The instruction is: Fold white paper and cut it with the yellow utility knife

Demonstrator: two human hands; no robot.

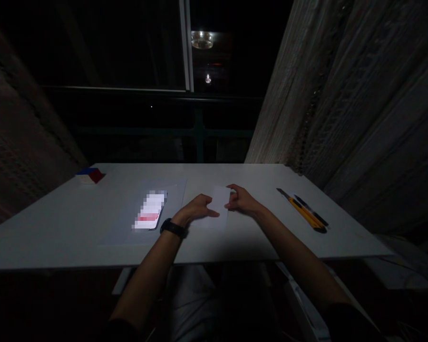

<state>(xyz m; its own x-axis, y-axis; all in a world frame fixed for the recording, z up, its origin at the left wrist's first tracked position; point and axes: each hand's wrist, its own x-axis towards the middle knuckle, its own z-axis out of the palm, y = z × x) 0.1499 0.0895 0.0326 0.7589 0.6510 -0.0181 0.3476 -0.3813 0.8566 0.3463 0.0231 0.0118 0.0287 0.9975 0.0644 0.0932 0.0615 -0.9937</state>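
A small white sheet of paper [220, 197] is on the table between my two hands. My left hand [196, 208], with a black watch [173, 228] on its wrist, rests on the paper's left part with thumb and forefinger spread apart. At the right edge, the curled fingers and thumb of my right hand [241, 199] grip the paper. Whether the sheet is folded is hard to tell in the dim light.
On the left a lit phone [150, 210] lies on a larger pale sheet [119, 236]. A yellow utility knife [305, 213] and a black pen [312, 211] lie to the right. A colored cube [89, 175] sits at the far left of the white table [57, 237]. Curtains [288, 95] hang behind.
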